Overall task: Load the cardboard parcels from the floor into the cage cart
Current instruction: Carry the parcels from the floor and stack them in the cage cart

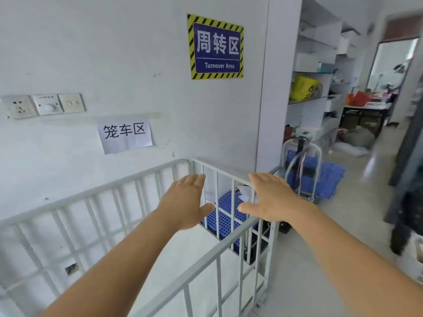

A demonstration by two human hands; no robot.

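White wall (137, 53) fills the back, pale tiled floor (304, 271) on the right side. Blue sign (216, 47) with yellow-black striped border reads "Turnover Area" plus Chinese characters. Paper notice (125, 135) with handwritten-style characters taped lower left of it. Wall sockets and a dimmer switch (43, 106) in a row on the far left.

Cage cart (128, 181), white metal bars, stands against the wall below the notice; its far corner sits near the wall's edge. Seen from above, looking into it. No cardboard parcels in view, inside the cart or on the visible floor.

Left hand (185, 201) open, fingers together and extended, palm down, holding nothing, hovering over the cart interior. Right hand (272, 197) also open and flat, thumb spread, empty, above the cart's right-side rail. Both forearms bare, reaching forward. Contact with the rail: cannot tell.

Blue perforated plastic crate (225, 216) visible through the cart's far bars, outside the cart. Folding hand trolley (306, 165) with another blue crate (329, 177) just beyond the wall corner. Open shelving (320, 72) right of the corner, holding white boxes and a yellow bag (302, 86). Tabletop (366, 107) further back with red bag on it, cluttered, blurry. Dark blurred object at right edge, unidentifiable.
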